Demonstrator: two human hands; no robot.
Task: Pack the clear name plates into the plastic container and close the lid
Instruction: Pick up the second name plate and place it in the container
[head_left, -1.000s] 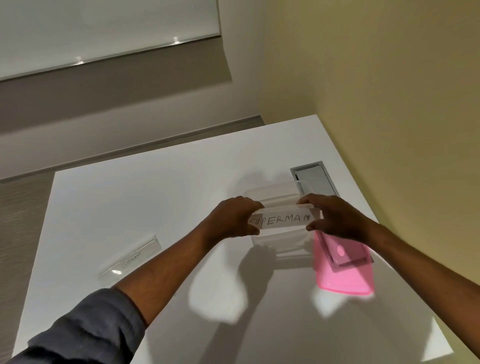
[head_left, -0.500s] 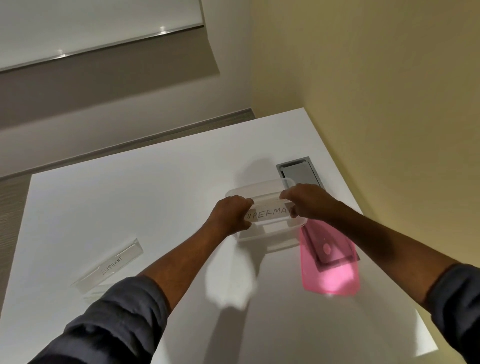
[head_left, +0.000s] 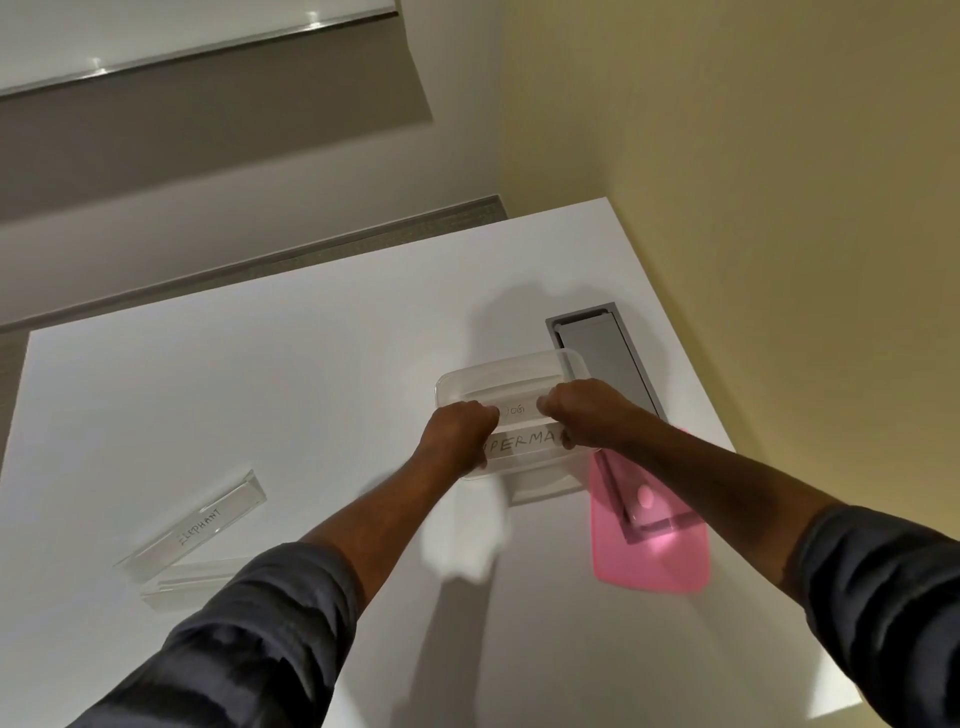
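A clear plastic container (head_left: 498, 371) stands on the white table (head_left: 260, 374). Inside it, a clear name plate reading SUPERMAN (head_left: 522, 446) lies along the near wall. Behind it sits another plate with small writing (head_left: 517, 410). My left hand (head_left: 457, 434) grips the SUPERMAN plate's left end and my right hand (head_left: 584, 413) grips its right end, both inside the container. The pink lid (head_left: 652, 551) lies flat to the right of the container. A clear plate marked ELEPHANT (head_left: 200, 527) rests on the table at the left, with another clear plate (head_left: 179, 584) just in front of it.
A grey metal cable hatch (head_left: 605, 353) is set into the table behind the container. The yellow wall (head_left: 779, 208) runs along the table's right edge. The table's far edge meets a grey floor strip.
Both hands have lowered the SUPERMAN plate down into the container. A second plate behind it has come into sight. The camera has tilted, showing more of the ELEPHANT plate.
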